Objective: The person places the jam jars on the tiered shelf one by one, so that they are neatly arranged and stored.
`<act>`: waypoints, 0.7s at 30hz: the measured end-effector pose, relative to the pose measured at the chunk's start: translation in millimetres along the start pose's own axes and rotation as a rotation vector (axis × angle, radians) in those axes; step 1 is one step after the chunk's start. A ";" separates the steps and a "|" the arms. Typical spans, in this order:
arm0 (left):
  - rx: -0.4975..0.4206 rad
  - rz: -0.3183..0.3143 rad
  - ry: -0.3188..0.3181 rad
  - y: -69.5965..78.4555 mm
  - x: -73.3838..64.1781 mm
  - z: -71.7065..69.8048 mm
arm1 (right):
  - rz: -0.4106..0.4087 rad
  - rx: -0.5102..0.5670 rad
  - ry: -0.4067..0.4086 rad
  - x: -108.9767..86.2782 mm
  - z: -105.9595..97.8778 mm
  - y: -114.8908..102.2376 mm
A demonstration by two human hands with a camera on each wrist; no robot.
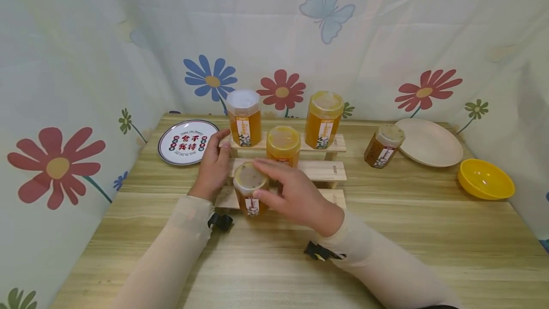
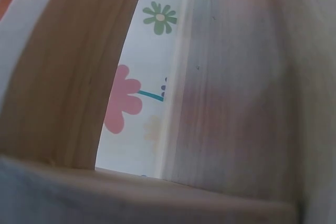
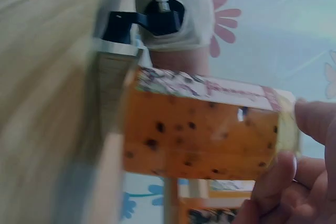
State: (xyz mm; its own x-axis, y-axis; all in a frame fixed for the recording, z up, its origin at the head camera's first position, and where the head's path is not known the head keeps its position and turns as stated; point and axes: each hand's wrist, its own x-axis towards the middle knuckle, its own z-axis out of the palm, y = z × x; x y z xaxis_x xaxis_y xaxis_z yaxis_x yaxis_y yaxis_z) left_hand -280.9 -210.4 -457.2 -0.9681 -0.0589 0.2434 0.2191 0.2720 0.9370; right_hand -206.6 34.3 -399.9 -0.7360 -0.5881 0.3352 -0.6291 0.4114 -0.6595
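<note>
A stepped wooden rack (image 1: 319,170) with three tiers stands on the table. At its left end my left hand (image 1: 213,168) holds the top board, thumb in front and fingers behind; in the left wrist view the rack's boards (image 2: 226,93) fill the picture. My right hand (image 1: 296,197) grips a honey jar (image 1: 252,204) by its lid, at the left of the lowest tier. In the right wrist view this jar (image 3: 205,129) shows amber contents with dark specks, with fingertips (image 3: 283,166) on its lid. Another honey jar (image 1: 283,144) stands on the middle tier, partly behind my right hand.
On the top tier stand a white-lidded jar (image 1: 244,120) and a yellow-lidded jar (image 1: 324,120). A printed plate (image 1: 184,132) lies left of the rack. To the right are a dark jar (image 1: 383,147), a beige plate (image 1: 433,142) and a yellow bowl (image 1: 484,180). A flowered curtain (image 1: 266,23) hangs behind.
</note>
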 end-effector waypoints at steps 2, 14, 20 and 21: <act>-0.010 0.002 -0.003 -0.5 0.2 -0.5 | -0.002 0.028 0.020 1.0 4.8 2.4; -0.021 -0.017 -0.019 -0.9 0.7 -0.3 | -0.013 0.105 0.101 5.0 25.7 10.9; -0.007 -0.008 -0.020 -2.7 1.1 -1.9 | -0.027 0.073 0.063 5.7 26.2 9.9; -0.003 -0.006 -0.020 -3.2 1.1 -2.0 | -0.029 0.069 0.054 5.6 25.9 9.8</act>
State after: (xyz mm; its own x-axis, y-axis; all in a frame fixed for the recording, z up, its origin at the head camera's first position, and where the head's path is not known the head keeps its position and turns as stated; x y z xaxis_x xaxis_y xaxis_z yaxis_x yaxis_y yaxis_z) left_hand -282.4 -213.2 -459.4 -0.9717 -0.0410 0.2326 0.2135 0.2692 0.9391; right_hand -210.5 17.0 -421.9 -0.7315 -0.5601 0.3889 -0.6327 0.3448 -0.6934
